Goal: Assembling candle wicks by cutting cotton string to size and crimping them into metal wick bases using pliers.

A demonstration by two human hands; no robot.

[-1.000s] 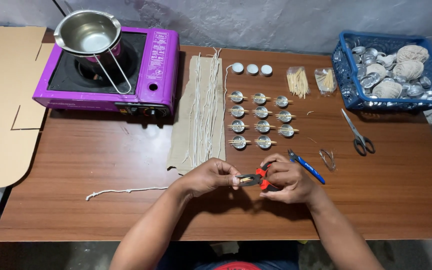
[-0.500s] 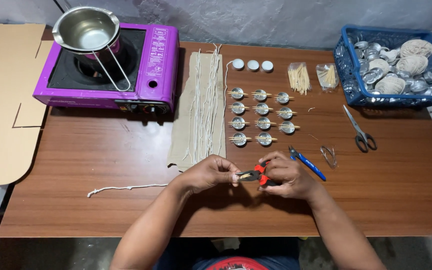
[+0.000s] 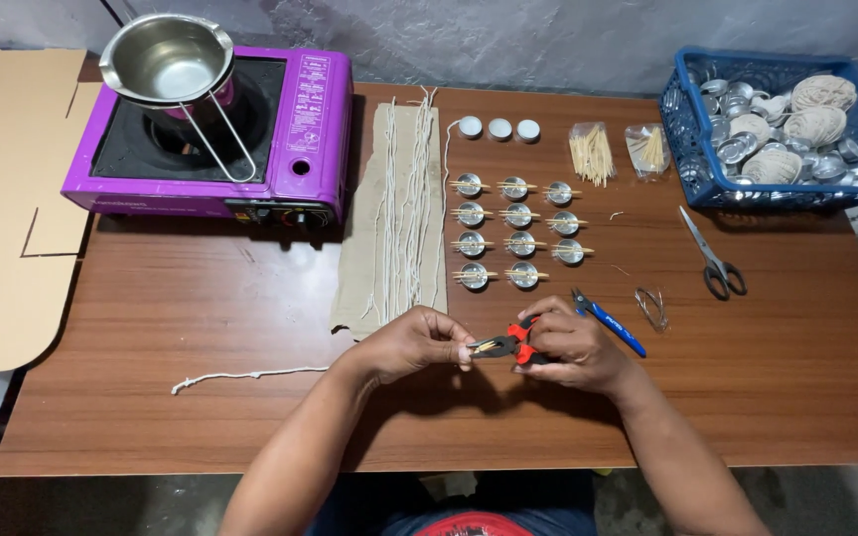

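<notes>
My right hand (image 3: 573, 347) grips red-and-black pliers (image 3: 508, 343) over the near middle of the wooden table (image 3: 201, 318). Its jaws point left toward my left hand (image 3: 414, 342), whose fingertips pinch something small at the jaw tips; I cannot tell what it is. Just beyond my hands lie rows of small metal cups (image 3: 518, 216) with wooden sticks laid across them. A strip of cardboard (image 3: 364, 258) with several white wicks (image 3: 404, 199) lies to the left of the cups.
A purple gas stove (image 3: 290, 139) carrying a steel pot (image 3: 166, 60) stands at the back left. A blue basket (image 3: 692, 149) of metal cups and twine balls sits back right. Scissors (image 3: 712, 258), a blue-handled tool (image 3: 613, 326), stick bags (image 3: 593, 154) and a loose wick (image 3: 245, 375) lie around.
Both hands stay together at the pliers with only slight shifts. The view has moved a little.
</notes>
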